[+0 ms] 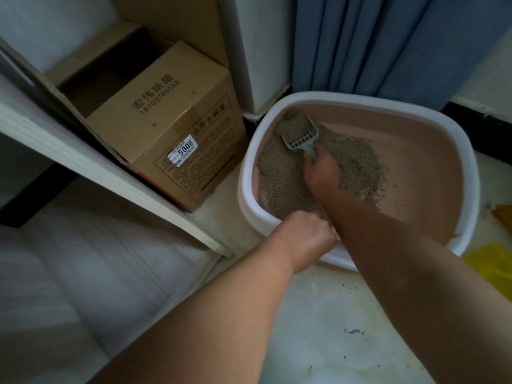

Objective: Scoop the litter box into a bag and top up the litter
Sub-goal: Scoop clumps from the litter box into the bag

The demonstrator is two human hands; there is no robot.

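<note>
A litter box (pixel 460 151) with a white rim and pink inside stands on the floor at the right. Grey-brown litter (pixel 279 176) lies heaped in its left half. My right hand (pixel 322 173) grips the handle of a grey slotted scoop (pixel 300 137), whose blade holds a mound of litter near the box's far left corner. My left hand (pixel 307 234) holds the near rim of the box, fingers curled over its edge.
A cardboard box (pixel 166 117) stands left of the litter box, under a white shelf board (pixel 83 162). Blue curtains (pixel 374 42) hang behind. A yellow bag (pixel 490 261) lies at the right edge. Litter grains dot the pale floor (pixel 332 328).
</note>
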